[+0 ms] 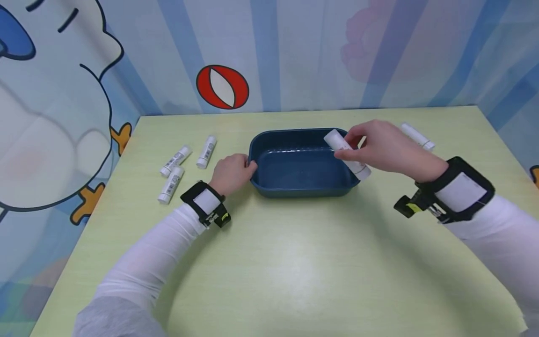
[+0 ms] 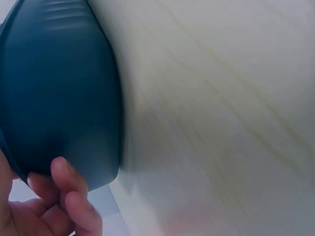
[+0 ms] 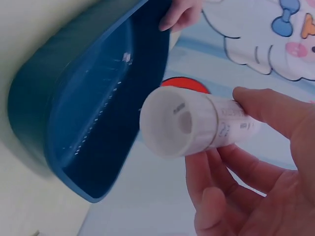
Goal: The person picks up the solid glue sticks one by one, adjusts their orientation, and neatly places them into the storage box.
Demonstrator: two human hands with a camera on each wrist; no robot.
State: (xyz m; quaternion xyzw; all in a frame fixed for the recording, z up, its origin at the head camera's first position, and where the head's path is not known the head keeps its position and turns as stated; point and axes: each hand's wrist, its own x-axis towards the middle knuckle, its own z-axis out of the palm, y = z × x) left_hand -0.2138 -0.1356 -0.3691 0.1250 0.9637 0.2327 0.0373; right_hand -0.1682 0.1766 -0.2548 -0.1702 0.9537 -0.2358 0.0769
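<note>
My left hand (image 1: 230, 174) grips the left end of a dark blue rectangular tray (image 1: 303, 192), thumb over the rim. In the left wrist view its curled fingers (image 2: 69, 176) lie against the outer wall. Over the tray's right end, my right hand (image 1: 381, 146) pinches a white glue stick (image 1: 337, 141) between thumb and fingers. The stick is tilted, and its hollow round end (image 3: 165, 123) faces the right wrist camera. Only the tray's bare bottom shows inside it.
Left of the tray lie three more white sticks: one upper left (image 1: 175, 160), one below it (image 1: 171, 185), one nearer the tray (image 1: 207, 152). Another white stick (image 1: 417, 135) lies behind my right wrist. A cartoon-printed backdrop (image 1: 294, 56) stands along the back of the pale table (image 1: 286, 262).
</note>
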